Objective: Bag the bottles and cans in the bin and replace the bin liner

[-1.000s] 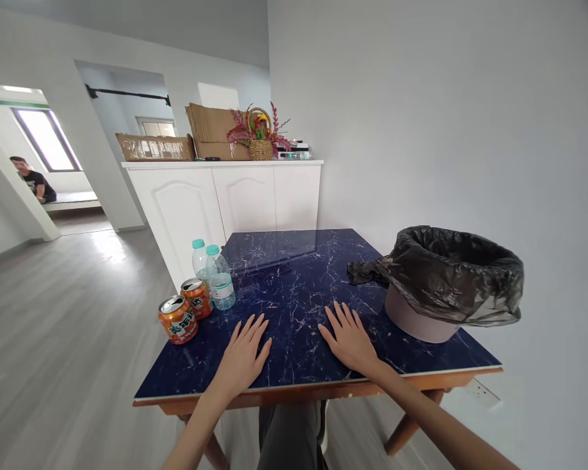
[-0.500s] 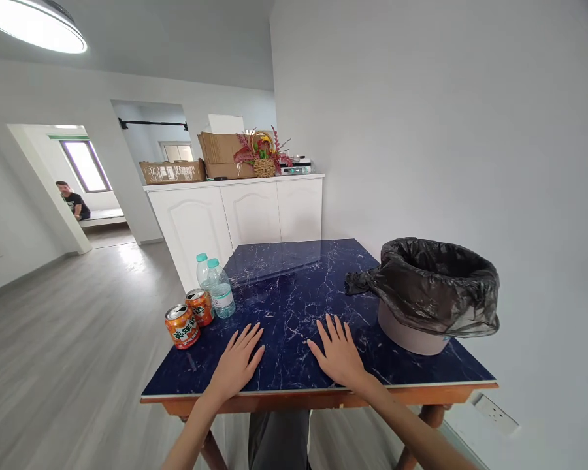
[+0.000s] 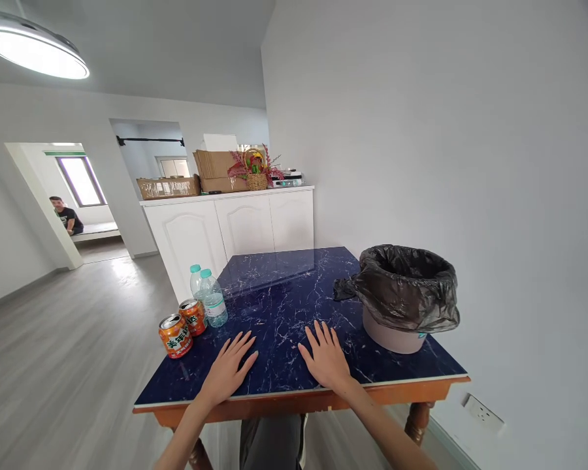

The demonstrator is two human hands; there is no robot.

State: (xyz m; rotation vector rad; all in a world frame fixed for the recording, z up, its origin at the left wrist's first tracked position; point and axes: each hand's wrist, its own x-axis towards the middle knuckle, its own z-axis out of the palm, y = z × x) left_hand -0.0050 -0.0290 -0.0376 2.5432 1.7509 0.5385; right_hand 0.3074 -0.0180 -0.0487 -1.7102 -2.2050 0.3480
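Observation:
My left hand [image 3: 229, 371] lies flat on the dark blue marble-patterned table [image 3: 269, 307], fingers spread and nothing held. My right hand [image 3: 325, 356] rests likewise on the tabletop, palm down and holding nothing. Left of my left hand stand two orange drink cans, a front can [image 3: 175, 337] and a rear can [image 3: 193, 318]. Beside them are two clear water bottles with teal caps, a nearer bottle [image 3: 214, 307] and a farther bottle [image 3: 195, 279] partly hidden behind it. To the right of my right hand stands a pinkish bin [image 3: 394, 336] lined with a black plastic bag [image 3: 411, 300].
Beyond the table is a white cabinet [image 3: 245, 225] bearing cardboard boxes [image 3: 220, 171] and a flower basket [image 3: 257, 181]. A white wall [image 3: 445, 163] runs along the right, with a socket [image 3: 484, 414] low on it. Another person [image 3: 68, 217] sits in the far room at left.
The camera view has shifted slightly, so the scene sits a little lower and farther left. Both hands stay flat on the table, and the cans, bottles and bin keep their places.

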